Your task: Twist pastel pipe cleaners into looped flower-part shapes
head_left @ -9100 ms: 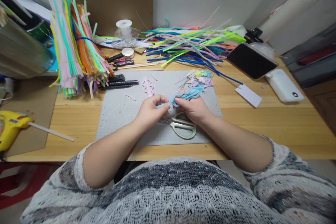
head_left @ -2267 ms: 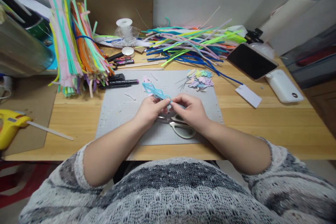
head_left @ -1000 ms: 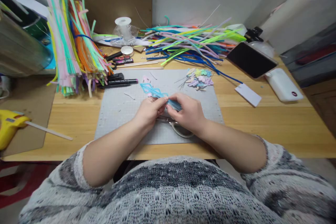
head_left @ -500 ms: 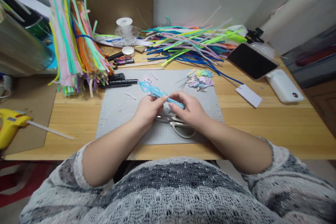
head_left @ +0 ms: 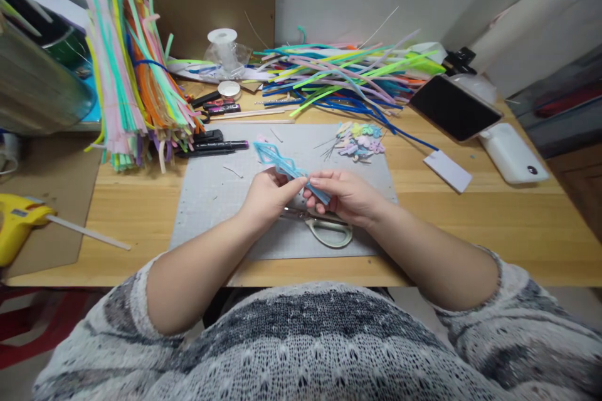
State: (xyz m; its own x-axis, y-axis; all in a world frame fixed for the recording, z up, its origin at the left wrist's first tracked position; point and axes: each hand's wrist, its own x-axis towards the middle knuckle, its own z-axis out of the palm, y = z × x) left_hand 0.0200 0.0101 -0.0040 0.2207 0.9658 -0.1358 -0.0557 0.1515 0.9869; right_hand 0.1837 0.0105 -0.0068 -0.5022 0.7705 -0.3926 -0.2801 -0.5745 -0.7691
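Observation:
Both hands grip light blue pipe cleaners (head_left: 270, 155), bent into pointed loops at the far left end and bundled straight at the near right end. My left hand (head_left: 270, 196) is closed around the middle, thumb on top. My right hand (head_left: 348, 194) pinches the bundle close to its straight end, thumb above and fingers beneath. Under the hands, scissors (head_left: 333, 234) with pale handles lie on a grey cutting mat (head_left: 211, 219); my right hand hides part of them. A cluster of small pastel pipe-cleaner flowers (head_left: 361, 141) with wire stems rests on the mat's far right.
Bundled pipe cleaners (head_left: 117, 75) stand at left, and a loose heap (head_left: 338, 75) lies at the back. A yellow glue gun (head_left: 19, 225) is at far left. Pens (head_left: 216, 148) lie by the mat. A phone (head_left: 456, 106), a white device (head_left: 512, 153) and a white tag (head_left: 448, 170) sit at right.
My right hand has turned, so its fingers now show beneath the bundle. The blue pipe cleaners have shifted slightly right, and their straight end points more toward me.

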